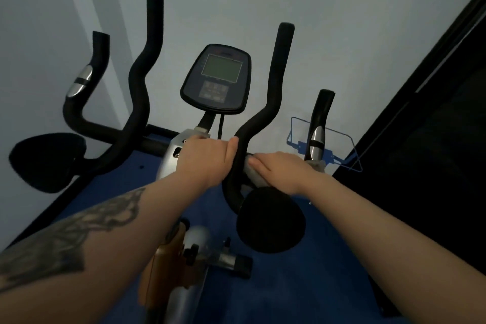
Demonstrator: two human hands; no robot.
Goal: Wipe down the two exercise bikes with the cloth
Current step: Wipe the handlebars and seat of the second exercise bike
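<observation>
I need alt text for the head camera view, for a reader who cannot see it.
Seen from above, the right hand presses a grey cloth on an exercise bike's black handlebar, while the left hand holds the bar beside it. The console faces the viewer.

No text, brand or number can be read. The dark oval plastic console (216, 79) at the far middle of the exercise bike carries a blank greenish-grey screen (221, 69), and below it a block of buttons (213, 91) whose markings are too blurred to make out.
</observation>
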